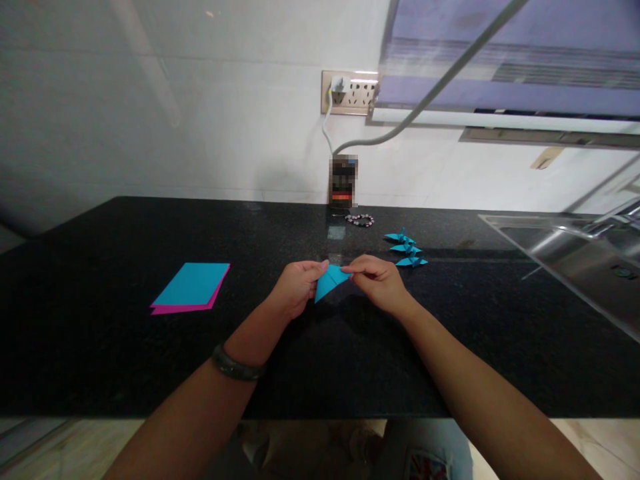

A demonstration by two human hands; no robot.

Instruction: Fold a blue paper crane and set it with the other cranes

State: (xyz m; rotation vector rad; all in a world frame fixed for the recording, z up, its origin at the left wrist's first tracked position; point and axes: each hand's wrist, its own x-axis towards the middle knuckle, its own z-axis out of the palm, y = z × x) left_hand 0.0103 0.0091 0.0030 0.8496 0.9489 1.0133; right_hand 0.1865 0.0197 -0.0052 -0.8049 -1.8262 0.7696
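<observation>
the white wall [150, 100] is washed in soft, even light, while the black counter [100, 300] is left dark with a pale sheen. glare is caught on the steel sink [575, 260]. the blue paper [327, 281] pinched by left hand [295, 287] and right hand [380, 283] is rendered sharp; the edges are bent and blurred.

place: home kitchen, probably | evidence: black granite counter [100, 333]; steel sink [575, 257]; tiled wall [150, 100] with socket strip [350, 92]; window blind [525, 53] only partly seen
</observation>
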